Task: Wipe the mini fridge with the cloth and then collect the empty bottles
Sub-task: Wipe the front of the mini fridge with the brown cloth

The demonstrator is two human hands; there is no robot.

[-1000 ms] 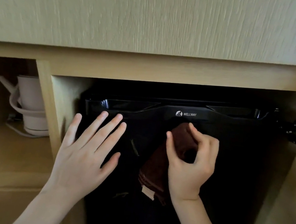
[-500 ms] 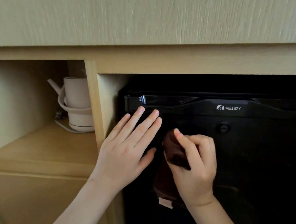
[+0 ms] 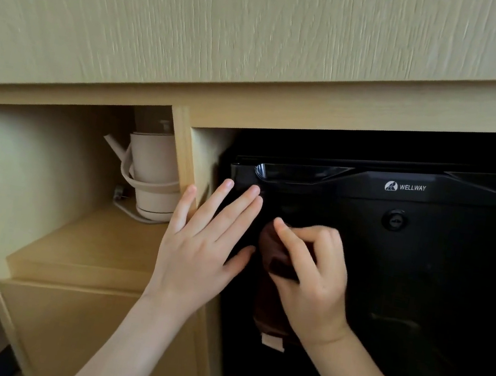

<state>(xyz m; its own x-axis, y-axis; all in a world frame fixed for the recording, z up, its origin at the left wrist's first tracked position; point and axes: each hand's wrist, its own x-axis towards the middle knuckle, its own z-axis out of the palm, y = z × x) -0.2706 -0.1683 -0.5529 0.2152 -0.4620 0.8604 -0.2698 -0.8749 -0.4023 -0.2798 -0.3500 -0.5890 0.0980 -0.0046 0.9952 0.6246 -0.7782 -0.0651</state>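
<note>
A pale wood cabinet (image 3: 264, 29) fills the upper frame; a kettle (image 3: 154, 173) sits in the left niche. At centre the left hand (image 3: 199, 245) lies flat, grip wide, on the fridge (image 3: 420, 278) door's edge. Right of it the right hand (image 3: 310, 281) pinches the cloth (image 3: 275, 256) against the door. Wiping is under way, probably; next it calls for strokes rightward. No bottles show.

A right hand (image 3: 313, 281) pressed a bunched brown cloth (image 3: 276, 256) against a black fridge (image 3: 420, 278) door — the left hand (image 3: 199, 245) lay flat beside it. A white kettle (image 3: 154, 173) stood in the neighbouring wooden cubby (image 3: 33, 172).
</note>
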